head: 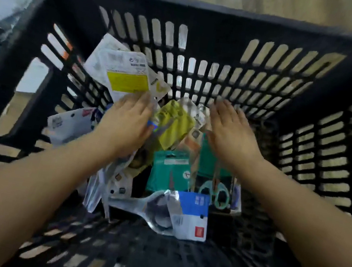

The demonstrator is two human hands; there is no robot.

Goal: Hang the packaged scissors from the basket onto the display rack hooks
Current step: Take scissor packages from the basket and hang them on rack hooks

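Scissor packs (172, 130) sit heaped on the floor of the black basket (212, 12), none lifted out that I can see. Yellow-green pack in the middle of the heap, between my two hands. Teal pack (168, 171) just below it, pack with mint-handled scissors (215, 191) beside that on the right, blue-and-white pack (190, 214) lying nearest me. White pack with yellow label (127, 72) leans up against the far-left wall.

My left hand (126, 123) lies flat on the pile with fingers straight, touching the edge of the yellow-labelled pack and the yellow-green one; nothing gripped. My right hand (230, 130) is also flat, fingers extended over the right side of the heap, holding nothing; frame is motion-blurred, so exact contact there I cannot tell.

Progress, as I judge it: picking stage only. No pack in hand, display rack and hooks out of view, so how many already hang is unknown. Whole visible heap remains to grab and hang.
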